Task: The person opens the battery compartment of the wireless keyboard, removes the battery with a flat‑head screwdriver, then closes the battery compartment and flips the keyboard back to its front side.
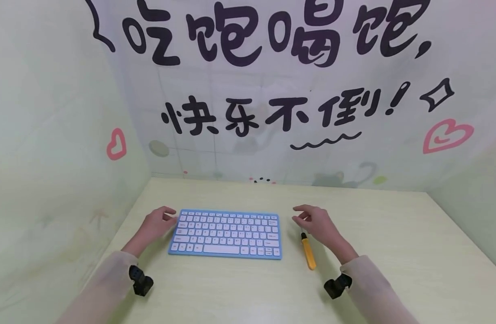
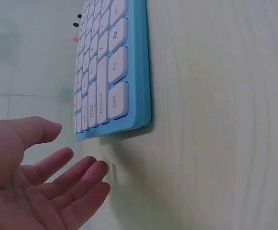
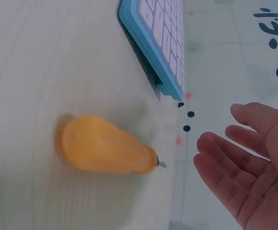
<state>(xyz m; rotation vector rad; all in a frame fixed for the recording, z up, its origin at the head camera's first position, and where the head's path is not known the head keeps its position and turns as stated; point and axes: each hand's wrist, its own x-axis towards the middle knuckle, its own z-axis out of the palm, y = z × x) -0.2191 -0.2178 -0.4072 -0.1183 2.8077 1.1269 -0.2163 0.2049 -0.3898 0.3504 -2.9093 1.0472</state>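
Observation:
A blue keyboard with white keys (image 1: 227, 234) lies flat on the table. Just off its left end is my left hand (image 1: 158, 221), palm turned toward it; the left wrist view shows the loosely bent fingers (image 2: 83, 184) holding nothing. My right hand (image 1: 314, 221) hovers to the right of the keyboard, apart from it, also with relaxed fingers and nothing between them. Below that hand, a screwdriver with an orange handle (image 1: 308, 254) lies on the table, its metal end pointing away from me. In the right wrist view the orange handle (image 3: 105, 146) appears beside the hand, untouched.
The pale wood-grain table (image 1: 232, 292) meets a printed back wall cloth (image 1: 240, 157) with large black characters. Light side walls (image 1: 61, 157) stand at left and right. A small black camera sits on each wrist, over the sleeves.

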